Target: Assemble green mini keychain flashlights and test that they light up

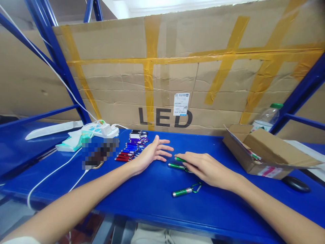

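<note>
My left hand (pixel 155 153) is held open above the blue table, fingers spread, with nothing in it. Just left of it lies a row of mini flashlights (pixel 132 146) with carabiner clips, in black, white, purple, blue and red; my hand partly hides their right ends. My right hand (pixel 203 166) has its fingers and thumb closed around a green mini flashlight (pixel 179 158), only its tip showing. Directly below, a second green flashlight (pixel 176 166) lies on the table, its clip end under my thumb. Nearer me rests a third green flashlight (pixel 182 192) with a green carabiner.
An open cardboard box (pixel 254 166) stands at the right, with a black mouse (pixel 296 184) and a green-capped bottle (pixel 269 117) by it. A power strip (pixel 100 130), tissue pack (pixel 69 144) and white cables are at left. A large cardboard sheet (pixel 122 88) backs the table.
</note>
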{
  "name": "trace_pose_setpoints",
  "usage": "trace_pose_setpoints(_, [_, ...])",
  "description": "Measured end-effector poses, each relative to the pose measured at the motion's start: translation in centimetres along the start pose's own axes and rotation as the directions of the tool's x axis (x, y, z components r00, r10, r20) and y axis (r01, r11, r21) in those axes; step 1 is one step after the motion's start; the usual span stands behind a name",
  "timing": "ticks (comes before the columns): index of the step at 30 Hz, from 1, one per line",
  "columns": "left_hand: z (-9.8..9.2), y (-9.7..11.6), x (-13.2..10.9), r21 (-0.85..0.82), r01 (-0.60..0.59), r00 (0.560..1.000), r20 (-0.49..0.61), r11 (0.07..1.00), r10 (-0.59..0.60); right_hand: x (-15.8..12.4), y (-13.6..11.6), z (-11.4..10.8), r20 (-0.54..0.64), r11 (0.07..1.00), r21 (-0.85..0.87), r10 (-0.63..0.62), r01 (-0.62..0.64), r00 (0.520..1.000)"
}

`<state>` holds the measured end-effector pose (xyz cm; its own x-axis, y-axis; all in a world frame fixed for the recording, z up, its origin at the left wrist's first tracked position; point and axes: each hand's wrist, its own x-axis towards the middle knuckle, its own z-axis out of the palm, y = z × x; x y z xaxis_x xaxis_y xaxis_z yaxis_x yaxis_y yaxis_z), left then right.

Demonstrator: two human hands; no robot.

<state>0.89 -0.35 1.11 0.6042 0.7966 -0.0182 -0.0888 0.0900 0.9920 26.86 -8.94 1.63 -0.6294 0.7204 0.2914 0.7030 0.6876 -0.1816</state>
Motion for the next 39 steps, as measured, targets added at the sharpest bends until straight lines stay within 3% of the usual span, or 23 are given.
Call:
trace_pose_setpoints(7, [-0.07,-0.12,0.09,-0.002,-0.011,1.0,0.007,1.0,0.011,0.21,0.07,0.26,-0.016,0.999,0.02,0.044,-0.043,0.999])
trace_pose_setpoints(39, [0.31,-0.27,-0.09,-0.008,0.021,1.0,0.014,1.0,-0.02,0.45,-0.62,-0.25,-0.017,0.999,0.035,0.031,-0.031,0.999])
